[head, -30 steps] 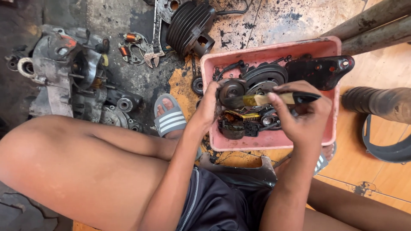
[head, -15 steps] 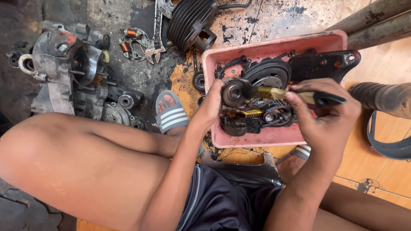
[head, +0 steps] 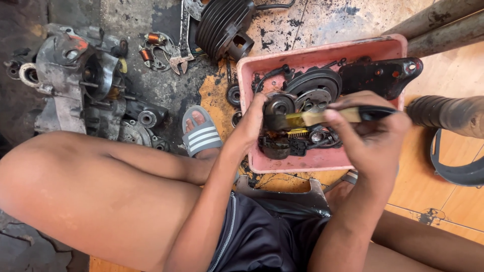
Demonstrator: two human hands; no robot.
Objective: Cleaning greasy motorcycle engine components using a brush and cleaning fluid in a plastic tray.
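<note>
Several greasy engine parts on stained concrete floor [head: 312,25], taken from left to right: at far left a grey engine case [head: 70,80], tilted, with small gears just beside its lower right edge; next, a stator plate with copper coils [head: 154,48] and an adjustable wrench [head: 181,48] lying nearly upright in the picture; then a black finned cylinder [head: 222,25] at top centre, on its side. Below these, a foot in a grey striped sandal [head: 201,135], toes toward the cylinder. Right of the sandal, a pink plastic tub [head: 322,53] holding oily black parts, among them a round clutch-like disc [head: 315,88] and a black cover [head: 383,75] leaning over the right rim. Left hand [head: 252,123] at the tub's left wall, fingers closed around a small round metal part [head: 278,107] held above the tub's contents. Right hand [head: 373,136] over the tub's right half, gripping a brush [head: 327,117] by its black handle, yellowed bristles pointing left and touching the round part. At far right, on orange tiles, a dark tube [head: 448,113] and a curved grey piece [head: 459,171]; two rusty pipes [head: 438,22] at the top corner.
</note>
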